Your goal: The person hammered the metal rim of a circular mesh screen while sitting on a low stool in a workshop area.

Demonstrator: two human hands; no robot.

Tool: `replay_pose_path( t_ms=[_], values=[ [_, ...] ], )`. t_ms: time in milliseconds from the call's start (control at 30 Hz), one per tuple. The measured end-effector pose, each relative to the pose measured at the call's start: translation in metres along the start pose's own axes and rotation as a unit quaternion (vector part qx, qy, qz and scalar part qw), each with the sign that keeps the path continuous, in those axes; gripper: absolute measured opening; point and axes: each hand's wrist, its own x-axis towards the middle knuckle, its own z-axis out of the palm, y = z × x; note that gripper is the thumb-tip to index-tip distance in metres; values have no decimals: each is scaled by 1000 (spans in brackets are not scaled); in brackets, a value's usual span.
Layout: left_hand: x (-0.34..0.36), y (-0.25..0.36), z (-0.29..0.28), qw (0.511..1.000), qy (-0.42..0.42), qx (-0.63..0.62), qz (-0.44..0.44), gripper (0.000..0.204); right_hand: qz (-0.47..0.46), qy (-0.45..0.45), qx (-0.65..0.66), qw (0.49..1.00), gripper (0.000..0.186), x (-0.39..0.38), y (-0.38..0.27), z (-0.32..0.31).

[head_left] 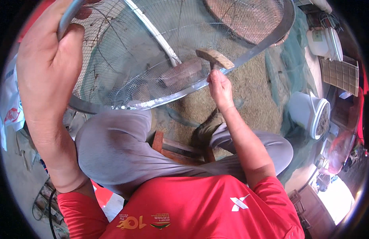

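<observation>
A large round wire-mesh sieve (152, 104) with a metal rim is tilted up over my lap and the ground. My left hand (49, 55) is closed around its rim at the upper left, with some fingertips hidden behind the rim. My right hand (220, 87) is closed on the short handle of a hammer-like tool with a curved, tan, worn head (214, 58). That head is close to the sieve's near right rim; whether they touch I cannot tell. Dry twigs (106, 24) show against the mesh at the upper left.
Chaff-like brown material (252, 91) covers the ground under the sieve, edged by green netting (288, 79). A low wooden stool (180, 149) is between my legs. White buckets (308, 111) stand at the right. A white pole (152, 32) shows through the mesh.
</observation>
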Motion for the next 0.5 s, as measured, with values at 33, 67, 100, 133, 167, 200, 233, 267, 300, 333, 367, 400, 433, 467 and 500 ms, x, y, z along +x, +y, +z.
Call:
replay_pose_path(
  t_ms=[33, 67, 100, 133, 167, 200, 233, 267, 300, 333, 367, 400, 433, 467, 500],
  values=[
    [-3, -3, -5, 1000, 6, -20, -5, 37, 41, -15, -8, 999, 42, -3, -4, 1],
    [-5, -5, -10, 999, 12, -40, -10, 36, 39, -17, -6, 999, 42, -3, -2, 3],
    [-6, -4, -17, 1000, 16, -15, -18, 36, 49, -20, 6, 999, 42, -5, 3, 7],
    [-6, -5, -18, 1000, 18, 0, -14, 36, 59, -20, 15, 998, 42, -6, 10, 9],
    [-6, -6, -18, 1000, 21, 14, -10, 35, 90, -34, -9, 995, 46, -7, 16, 7],
    [-6, -7, -19, 999, 23, 28, -6, 35, 89, -34, -8, 995, 46, -9, 22, 8],
    [-6, -9, -13, 999, 36, 35, 16, 35, 82, -29, -30, 996, 47, -11, 26, 8],
    [-3, -8, -7, 998, 40, 24, 29, 35, 75, -24, -52, 996, 49, -13, 29, 7],
    [0, -7, -2, 998, 45, 14, 42, 34, 100, -27, -62, 993, 50, -14, 31, 5],
    [0, -4, 0, 997, 50, 9, 52, 34, 101, -30, -61, 993, 50, -15, 33, 6],
    [0, -4, 1, 996, 53, 53, 44, 33, 105, -33, -62, 992, 51, -15, 36, 7],
    [-1, -3, 1, 995, 54, 75, 39, 33, 108, -36, -64, 991, 52, -16, 37, 8],
    [-3, -3, 2, 993, 55, 97, 33, 32, 109, -39, -64, 991, 52, -15, 31, 10],
    [-4, -4, 4, 991, 57, 113, 34, 32, 90, -38, -61, 993, 49, -14, 25, 12],
    [-7, -4, 3, 991, 56, 116, 32, 33, 71, -37, -57, 995, 46, -12, 18, 14]
  ],
)
